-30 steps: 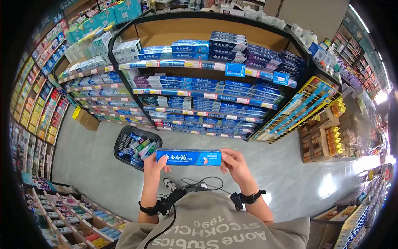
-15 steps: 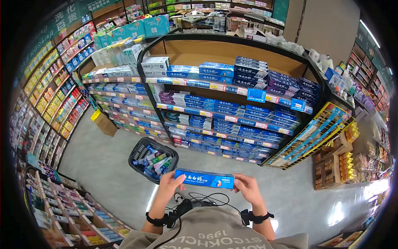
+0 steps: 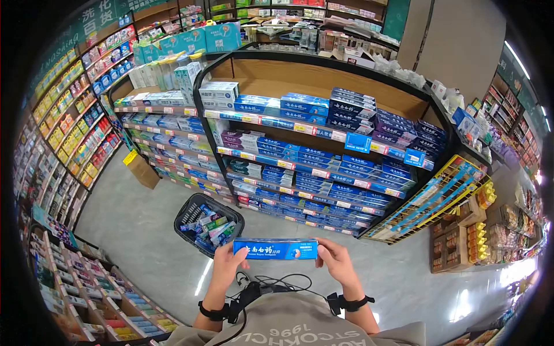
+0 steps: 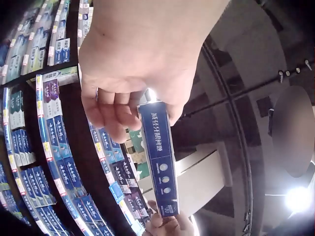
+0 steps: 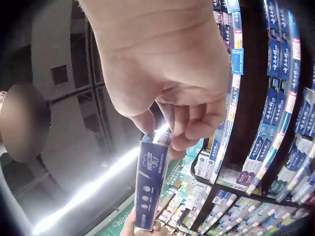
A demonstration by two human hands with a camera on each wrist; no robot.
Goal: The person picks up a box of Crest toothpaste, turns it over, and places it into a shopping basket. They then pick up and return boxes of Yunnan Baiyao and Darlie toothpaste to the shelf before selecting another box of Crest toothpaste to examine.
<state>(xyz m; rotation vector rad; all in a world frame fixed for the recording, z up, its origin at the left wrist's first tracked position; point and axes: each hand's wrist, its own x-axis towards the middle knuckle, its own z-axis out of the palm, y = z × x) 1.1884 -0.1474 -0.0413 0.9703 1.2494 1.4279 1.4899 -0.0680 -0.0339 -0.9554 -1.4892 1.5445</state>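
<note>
A long blue toothpaste box is held level in front of the body, its printed front facing up toward the head camera. At its left end my left hand grips it, thumb over the front face. My right hand pinches the opposite end between thumb and fingers. The left wrist view shows the narrow side of the toothpaste box running from the left hand to the other hand. From the right wrist, the box extends below the right hand.
On the floor ahead stands a dark basket with several toothpaste boxes inside. Beyond it rises a shelf unit stacked with toothpaste boxes. A yellow wire rack stands at its right end, a cardboard box at far left. Cables hang near the body.
The head view has tilted up, showing more of the store beyond the shelves. Both hands keep hold of the toothpaste box, which tipped slightly and is now level again.
</note>
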